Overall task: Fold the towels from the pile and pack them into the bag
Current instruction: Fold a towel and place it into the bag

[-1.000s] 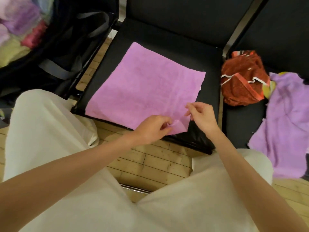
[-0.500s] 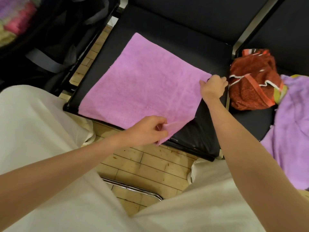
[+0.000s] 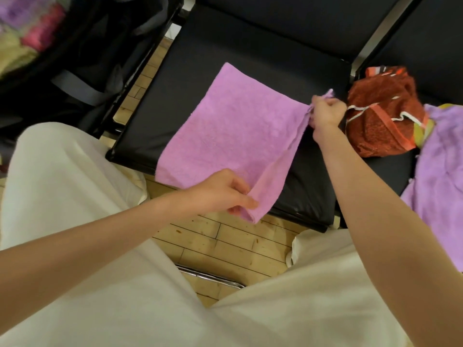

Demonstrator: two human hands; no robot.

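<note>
Pink towel (image 3: 225, 131) lies on the black chair seat (image 3: 250, 51) at centre frame, its right-hand edge lifted off the seat. Left hand (image 3: 220, 194), lower centre, pinches the towel's near right corner between thumb and curled fingers; the corner hangs just past the seat's front edge, above the wooden floor (image 3: 225, 241). Right hand (image 3: 325, 113), right of centre, has its grip curled tight round the far right corner, with a small tip of cloth sticking up beyond the knuckles. The cloth runs taut between the two hands and forms a raised flap.

Black bag (image 3: 82, 58), upper left of the frame, stands open on the neighbouring seat, grey straps across its front. Inside it, blurred: folded cloth in lilac, pink and pale yellow (image 3: 27, 33); count cannot be told.

Pile at the right edge of the frame, on the next seat: a rust-red towel (image 3: 380, 113) with orange and white trim, crumpled, just beside the right hand; a lilac towel (image 3: 441, 176) draped over the seat's front; a strip of yellow-green cloth (image 3: 423, 126) between them.

Person's light trousers (image 3: 75, 196) fill the lower frame.
</note>
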